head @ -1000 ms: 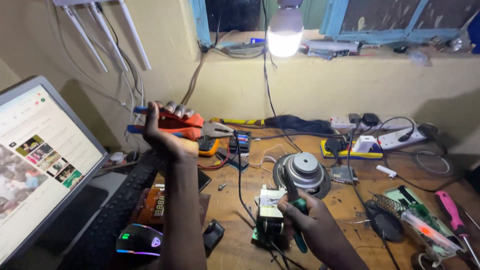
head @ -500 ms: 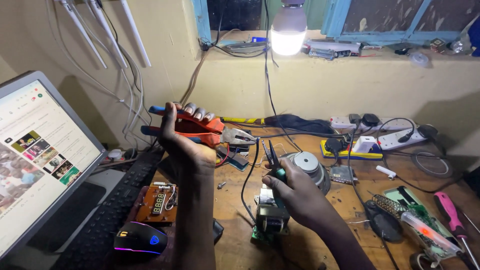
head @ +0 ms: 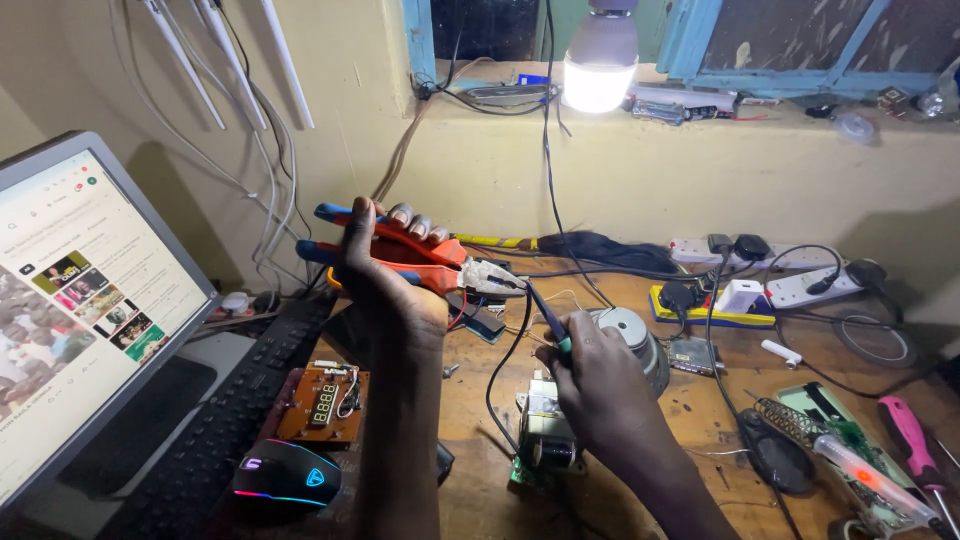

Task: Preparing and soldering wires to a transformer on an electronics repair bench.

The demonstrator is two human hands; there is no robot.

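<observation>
Orange pliers point(head: 420, 255) in left hand point(head: 385, 270)

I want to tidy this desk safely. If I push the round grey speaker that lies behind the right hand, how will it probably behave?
The speaker probably feels heavy for its size, since it looks like a thick metal disc. It seems to lie flat, so it should slide rather than roll. The thin wires near it look floppy and may drag along.
</observation>
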